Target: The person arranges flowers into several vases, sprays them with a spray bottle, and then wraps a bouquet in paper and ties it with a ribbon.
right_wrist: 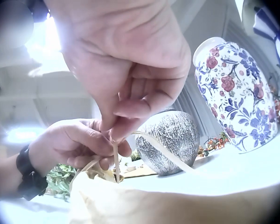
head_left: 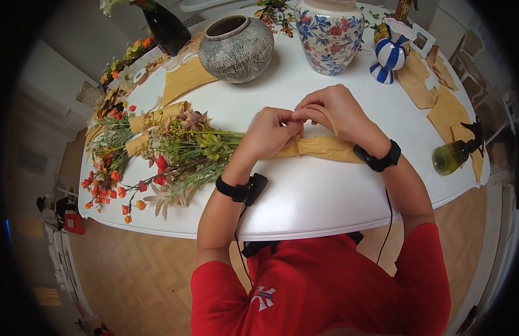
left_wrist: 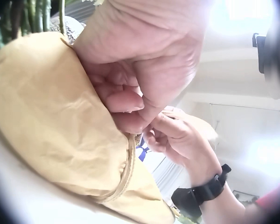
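A bouquet of artificial flowers [head_left: 206, 143] lies on the white table, its stems wrapped in tan paper [head_left: 329, 148]. A narrow tan ribbon [left_wrist: 124, 179] goes around the paper wrap. Just above the wrap, my left hand [head_left: 269, 133] pinches the ribbon between thumb and curled fingers. My right hand [head_left: 342, 112] meets it there, thumb and forefinger pinching the ribbon too, fingertips nearly touching the left ones. One loose ribbon end [right_wrist: 165, 151] trails from the right hand's fingers toward the table. The spot where the ribbon crosses is partly hidden by the fingers.
Behind the hands stand a grey textured pot [head_left: 237, 51], a floral vase [head_left: 330, 40] and a blue-striped vase [head_left: 390, 57]. A green spray bottle [head_left: 450, 158] lies at right near paper sheets [head_left: 413, 84]. More flowers [head_left: 111, 140] lie left; a dark vase [head_left: 166, 31] stands behind.
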Tool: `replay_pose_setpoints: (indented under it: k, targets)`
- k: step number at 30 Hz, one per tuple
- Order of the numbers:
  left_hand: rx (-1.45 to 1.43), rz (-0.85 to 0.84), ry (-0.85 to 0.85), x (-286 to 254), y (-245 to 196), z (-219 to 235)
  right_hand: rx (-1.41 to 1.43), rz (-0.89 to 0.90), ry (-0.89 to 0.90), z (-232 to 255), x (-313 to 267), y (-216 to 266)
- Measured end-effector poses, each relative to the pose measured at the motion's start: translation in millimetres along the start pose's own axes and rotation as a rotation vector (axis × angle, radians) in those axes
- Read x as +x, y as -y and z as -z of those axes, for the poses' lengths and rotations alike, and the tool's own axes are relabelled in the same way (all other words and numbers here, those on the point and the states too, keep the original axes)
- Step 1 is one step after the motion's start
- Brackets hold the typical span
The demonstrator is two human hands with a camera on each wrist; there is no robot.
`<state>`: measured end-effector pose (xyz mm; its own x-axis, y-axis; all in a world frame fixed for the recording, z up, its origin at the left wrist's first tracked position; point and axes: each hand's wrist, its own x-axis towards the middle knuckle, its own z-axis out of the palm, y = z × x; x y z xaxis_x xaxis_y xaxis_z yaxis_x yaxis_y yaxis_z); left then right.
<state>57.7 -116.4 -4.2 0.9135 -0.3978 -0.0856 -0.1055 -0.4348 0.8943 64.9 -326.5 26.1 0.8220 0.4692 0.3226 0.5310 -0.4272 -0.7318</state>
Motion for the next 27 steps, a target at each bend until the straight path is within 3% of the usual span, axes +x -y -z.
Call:
replay_pose_setpoints:
  k: [1,3,7,10,13,18,21,24,27]
  targets:
    - [-0.035,-0.033,0.020,-0.4,0.9,-0.4,0.004,0.081,-0.015,0.2,4.0,0.5]
    - [-0.103,-0.098,0.058,-1.5,3.6,-1.2,-0.031,0.044,0.004,-1.9,10.7,4.8]
    - [-0.232,-0.013,0.144,-6.6,-4.1,6.4,-0.091,0.044,0.051,-2.1,17.5,12.3]
    - [-0.326,0.073,0.200,-0.4,7.1,11.8,0.183,-0.050,0.014,-0.3,17.1,13.3]
    - [-0.327,0.079,0.226,-2.9,4.3,16.3,0.265,0.009,-0.016,2.2,20.0,-13.4]
    - [-0.202,0.032,0.170,-7.6,-0.1,16.6,0.337,-0.200,0.292,-3.4,7.2,-35.7]
    - [0.154,-0.256,-0.029,-9.0,2.3,10.2,0.256,-0.177,0.528,-11.3,6.6,-40.3]
    - [0.486,-0.405,-0.238,-22.2,-20.6,2.6,0.245,-0.167,0.487,-11.9,6.3,-36.8]
    - [0.675,-0.637,-0.329,-19.2,-9.6,-1.8,0.261,-0.132,0.531,-10.2,10.6,-42.4]
